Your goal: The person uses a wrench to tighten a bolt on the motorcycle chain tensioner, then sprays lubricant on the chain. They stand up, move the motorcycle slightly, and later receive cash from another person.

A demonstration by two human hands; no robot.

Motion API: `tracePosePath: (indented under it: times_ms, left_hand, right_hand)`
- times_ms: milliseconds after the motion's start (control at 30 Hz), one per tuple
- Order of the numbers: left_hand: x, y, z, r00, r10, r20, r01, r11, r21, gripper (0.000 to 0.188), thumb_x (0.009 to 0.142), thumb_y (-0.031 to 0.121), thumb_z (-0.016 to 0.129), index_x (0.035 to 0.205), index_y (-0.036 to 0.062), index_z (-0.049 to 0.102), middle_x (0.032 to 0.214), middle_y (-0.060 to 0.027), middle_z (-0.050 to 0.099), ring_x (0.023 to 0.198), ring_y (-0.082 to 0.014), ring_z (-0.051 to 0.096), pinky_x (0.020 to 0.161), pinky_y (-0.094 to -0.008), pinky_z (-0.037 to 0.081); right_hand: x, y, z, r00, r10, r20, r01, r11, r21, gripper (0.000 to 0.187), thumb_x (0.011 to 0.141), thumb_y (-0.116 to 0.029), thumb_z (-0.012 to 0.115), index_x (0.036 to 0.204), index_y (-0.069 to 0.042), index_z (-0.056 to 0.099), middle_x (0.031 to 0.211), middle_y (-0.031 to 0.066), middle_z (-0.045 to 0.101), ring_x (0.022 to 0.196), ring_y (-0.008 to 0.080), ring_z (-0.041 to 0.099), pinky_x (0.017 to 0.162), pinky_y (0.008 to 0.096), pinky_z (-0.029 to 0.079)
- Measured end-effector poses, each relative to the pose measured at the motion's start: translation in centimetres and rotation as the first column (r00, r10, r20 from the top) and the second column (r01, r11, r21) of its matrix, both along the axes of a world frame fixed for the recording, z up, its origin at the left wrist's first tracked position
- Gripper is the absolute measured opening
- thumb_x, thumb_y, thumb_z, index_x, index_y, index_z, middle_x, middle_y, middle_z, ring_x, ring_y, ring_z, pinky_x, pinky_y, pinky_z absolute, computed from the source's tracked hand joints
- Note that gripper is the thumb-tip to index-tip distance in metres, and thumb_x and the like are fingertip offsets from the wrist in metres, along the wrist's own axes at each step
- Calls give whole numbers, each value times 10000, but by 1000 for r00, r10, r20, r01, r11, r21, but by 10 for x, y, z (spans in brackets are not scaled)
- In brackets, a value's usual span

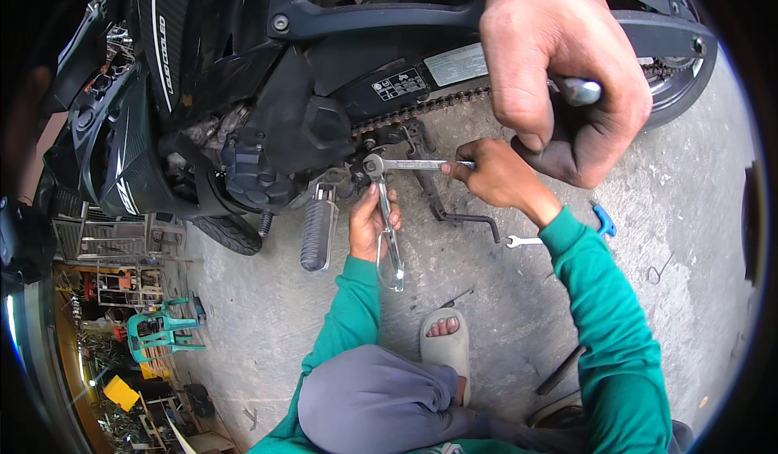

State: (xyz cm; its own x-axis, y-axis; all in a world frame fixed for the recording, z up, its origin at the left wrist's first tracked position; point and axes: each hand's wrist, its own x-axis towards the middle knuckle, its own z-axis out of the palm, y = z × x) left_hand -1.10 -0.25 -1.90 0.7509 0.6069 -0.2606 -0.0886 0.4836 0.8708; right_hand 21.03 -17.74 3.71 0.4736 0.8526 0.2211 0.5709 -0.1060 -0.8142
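Low on the side of a black motorcycle (279,126), my right hand (498,172) is closed on the shank of a silver wrench (413,164). The wrench's ring end lies at a rounded metal head (374,165) beside the engine. My left hand (374,220) comes up from below with its fingers wrapped around a long, shiny chrome lever-like piece (395,263), whose upper end meets that same spot. The exact join is too small to make out. A ribbed footpeg (318,231) sits just left of my left hand.
Another person's hand (567,73), in a green sleeve, is closed on a metal-ended tool (580,92) at upper right. On the concrete lie an open-end wrench (523,241), a blue-handled tool (604,220) and a dark rod (561,370). A bent pedal arm (470,217) juts out. Green chair (162,328) at left.
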Motion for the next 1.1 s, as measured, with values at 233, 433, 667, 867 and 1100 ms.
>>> tracePosePath:
  times_ms: [233,433,667,867,1100]
  left_hand:
    - [9,-7,8,986,129,-101,-129,992,14,345,1016,365,623,1155,49,635,887,-44,628,558,-138,553,488,-274,427]
    - [12,-10,13,974,174,-146,-172,985,26,340,1015,400,619,1122,77,611,877,-52,624,542,-138,549,476,-275,418]
    - [12,-10,11,964,194,-182,-186,981,60,451,979,518,625,1116,88,609,853,-41,607,549,-135,533,482,-276,417]
    - [12,-15,14,968,211,-138,-205,977,55,527,945,615,613,1091,109,620,838,-22,608,583,-133,530,500,-259,422]
    - [7,-15,14,957,221,-186,-205,973,102,353,972,441,663,1034,96,624,790,-29,610,551,-155,540,483,-291,406]
  right_hand:
    - [-12,-6,-11,991,-127,53,119,984,136,402,911,-401,712,899,0,730,730,264,637,733,453,634,677,509,480]
    - [-66,-6,-44,952,-300,-65,305,948,95,370,922,-369,714,826,-13,681,624,242,580,616,460,590,584,511,448]
    - [-160,17,-80,778,-514,-361,578,811,89,367,947,-320,696,801,-1,589,580,229,520,561,454,559,537,488,420]
    - [-216,49,-81,626,-566,-535,687,726,36,390,989,-346,634,828,0,556,627,259,540,590,447,566,560,487,422]
    - [-181,2,-73,639,-307,-705,331,937,-108,362,996,-362,600,921,-9,634,758,295,623,747,517,618,631,556,449]
